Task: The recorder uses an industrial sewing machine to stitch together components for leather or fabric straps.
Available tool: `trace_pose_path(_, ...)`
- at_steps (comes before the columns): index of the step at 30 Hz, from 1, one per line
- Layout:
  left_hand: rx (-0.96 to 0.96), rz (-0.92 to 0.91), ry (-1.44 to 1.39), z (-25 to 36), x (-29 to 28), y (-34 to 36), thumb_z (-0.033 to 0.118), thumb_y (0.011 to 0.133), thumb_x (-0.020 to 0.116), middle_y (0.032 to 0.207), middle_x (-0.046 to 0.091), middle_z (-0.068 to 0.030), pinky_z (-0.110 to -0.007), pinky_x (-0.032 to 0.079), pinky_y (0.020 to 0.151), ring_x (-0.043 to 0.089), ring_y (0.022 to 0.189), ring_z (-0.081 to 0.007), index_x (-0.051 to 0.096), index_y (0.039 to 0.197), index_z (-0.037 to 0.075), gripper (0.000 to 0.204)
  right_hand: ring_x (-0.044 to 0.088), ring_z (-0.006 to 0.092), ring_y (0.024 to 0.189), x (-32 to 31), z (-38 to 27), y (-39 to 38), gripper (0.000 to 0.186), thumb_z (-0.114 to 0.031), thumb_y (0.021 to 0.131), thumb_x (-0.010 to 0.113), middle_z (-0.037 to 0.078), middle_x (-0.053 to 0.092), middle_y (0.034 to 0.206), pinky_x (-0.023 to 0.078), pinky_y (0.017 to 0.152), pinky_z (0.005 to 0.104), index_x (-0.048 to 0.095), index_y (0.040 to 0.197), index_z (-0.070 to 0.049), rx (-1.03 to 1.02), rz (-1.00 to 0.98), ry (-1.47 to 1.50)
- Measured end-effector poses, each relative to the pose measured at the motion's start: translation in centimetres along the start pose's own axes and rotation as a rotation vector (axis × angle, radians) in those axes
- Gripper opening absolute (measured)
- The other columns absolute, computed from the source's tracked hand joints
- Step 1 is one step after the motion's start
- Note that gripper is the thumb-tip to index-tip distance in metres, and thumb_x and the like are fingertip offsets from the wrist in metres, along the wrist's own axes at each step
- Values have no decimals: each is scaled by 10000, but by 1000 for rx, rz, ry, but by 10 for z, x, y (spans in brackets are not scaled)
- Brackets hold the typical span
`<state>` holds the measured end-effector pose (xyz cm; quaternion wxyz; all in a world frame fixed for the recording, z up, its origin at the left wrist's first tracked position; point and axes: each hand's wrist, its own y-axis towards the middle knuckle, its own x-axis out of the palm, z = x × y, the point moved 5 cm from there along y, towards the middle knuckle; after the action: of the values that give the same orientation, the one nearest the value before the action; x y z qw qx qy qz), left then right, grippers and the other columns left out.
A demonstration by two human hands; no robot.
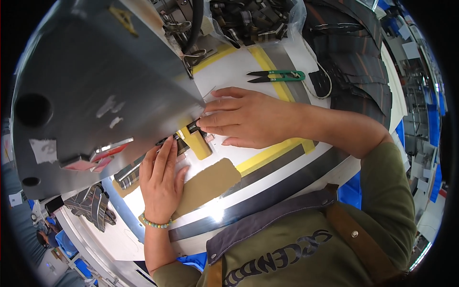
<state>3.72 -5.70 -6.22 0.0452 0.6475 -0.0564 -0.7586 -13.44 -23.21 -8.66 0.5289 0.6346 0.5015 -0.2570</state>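
My left hand (161, 184), with a beaded bracelet at its wrist, lies with fingers stretched out beside the grey sewing machine (105, 95). Its fingertips rest at a dark strip along the machine's lower edge. A plaid fabric strip (130, 176) lies to the left of these fingers. My right hand (248, 118) reaches in from the right, palm down with fingers apart. Its fingertips touch a small dark piece (193, 127) next to a yellow guide (197, 146). The machine head hides the needle area and part of the fabric.
Green-handled thread snips (278, 76) lie beyond my right hand. A clear bag of plaid pieces (253, 21) stands at the back. Stacked dark plaid fabric (361, 71) sits at the right. Another plaid piece (91, 205) lies at the lower left. Yellow tape (272, 155) marks the white table.
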Motion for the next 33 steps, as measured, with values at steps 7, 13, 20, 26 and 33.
trace_pose_path(7,0,-10,-25,1,-2,1,161,872,791,1541,636,-134,-482,480,1160,592,1374,-384,655,1450,-38,626,593,224,1394,1,-1,0,443,-288,952,774,23,714,1394,409,1252,460,705,1331,-69,17,6,-2)
trace_pose_path(13,54,-21,-2,2,-5,2,194,853,833,1531,623,-159,-491,510,1121,603,1325,-403,645,1452,-44,671,609,224,1388,-1,-2,1,423,-287,961,765,26,726,1388,427,1241,445,717,1318,-65,17,14,-1)
trace_pose_path(20,49,-37,-12,2,-4,2,188,861,815,1530,627,-170,-493,489,1149,590,1363,-401,638,1452,-55,663,606,232,1398,0,-2,1,413,-298,974,753,34,720,1396,421,1247,453,711,1313,-67,15,4,4)
trace_pose_path(26,32,-63,-29,-1,-3,1,183,866,805,1560,621,-150,-491,473,1165,586,1385,-396,638,1460,-45,657,618,244,1369,1,-3,0,408,-298,969,757,41,706,1401,426,1236,454,705,1299,-64,15,11,5)
trace_pose_path(33,50,-12,-13,-3,-1,0,172,856,817,1531,646,-142,-478,496,1127,605,1351,-385,665,1432,-39,631,647,241,1262,-30,13,3,321,-194,900,799,46,710,1333,504,1103,427,750,1197,-83,76,243,-36)
